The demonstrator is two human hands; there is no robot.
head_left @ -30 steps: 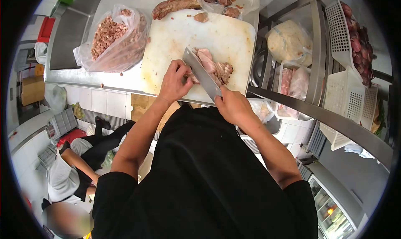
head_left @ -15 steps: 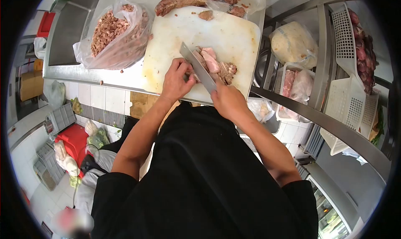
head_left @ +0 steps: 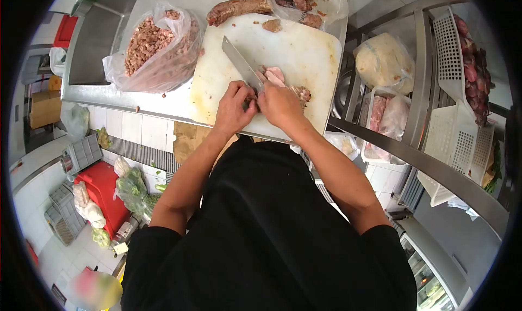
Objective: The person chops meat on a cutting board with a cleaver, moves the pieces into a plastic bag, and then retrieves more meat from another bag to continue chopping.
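Observation:
My right hand (head_left: 280, 104) grips the handle of a kitchen knife (head_left: 239, 59), its broad blade pointing away and to the left over the white cutting board (head_left: 318, 47). Beside the blade, my left hand (head_left: 235, 108) has curled fingers and thumb closed around a piece of meat, mostly hidden by the fingers. Pink and brown cut meat (head_left: 275, 77) lies just beyond my right hand, partly covered by it. More chopped bits (head_left: 304, 95) rest to its right. A long browned piece of meat (head_left: 239, 10) lies at the board's far edge.
A clear plastic bag (head_left: 182, 66) full of diced meat stands left of the board, near a steel sink (head_left: 100, 44). Another bag (head_left: 299, 9) with browned meat lies behind. On the right, a metal rack (head_left: 429, 66) holds plastic baskets (head_left: 451, 55) and bagged food.
My right hand and the knife have shifted left and come close to my left hand. The right hand now covers part of the cut meat. A person at lower left has moved away.

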